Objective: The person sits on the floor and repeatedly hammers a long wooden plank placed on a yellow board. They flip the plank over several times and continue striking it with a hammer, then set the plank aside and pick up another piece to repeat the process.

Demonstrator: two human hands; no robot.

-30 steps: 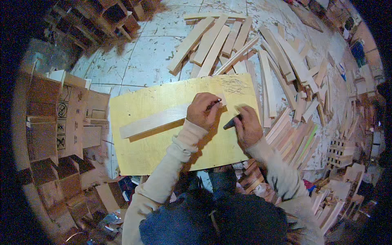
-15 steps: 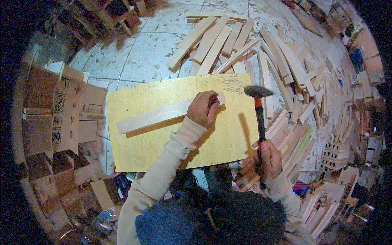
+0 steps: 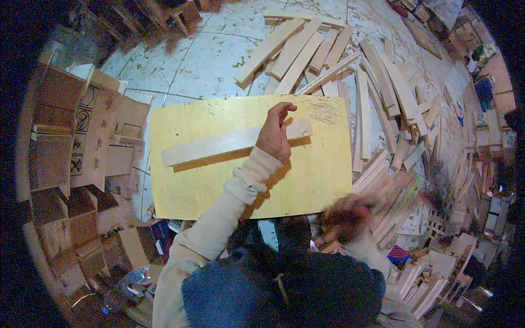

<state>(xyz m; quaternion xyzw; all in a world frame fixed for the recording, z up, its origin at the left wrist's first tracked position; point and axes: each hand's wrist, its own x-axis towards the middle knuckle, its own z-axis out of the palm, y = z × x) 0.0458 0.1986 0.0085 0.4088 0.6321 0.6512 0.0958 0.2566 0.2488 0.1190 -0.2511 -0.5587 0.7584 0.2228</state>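
Wooden strip (image 3: 219,145) already laid out on the yellow board (image 3: 309,183), loose strips (image 3: 299,63) left beyond the board's far edge; left hand (image 3: 276,135) across the strip, fingers half-spread, loosely curled; right hand (image 3: 350,220) by the board's near right corner, too blurred to tell its grip.

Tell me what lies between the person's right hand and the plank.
In the head view, only a bare stretch of the yellow board lies between the right hand, which is blurred, and the plank.
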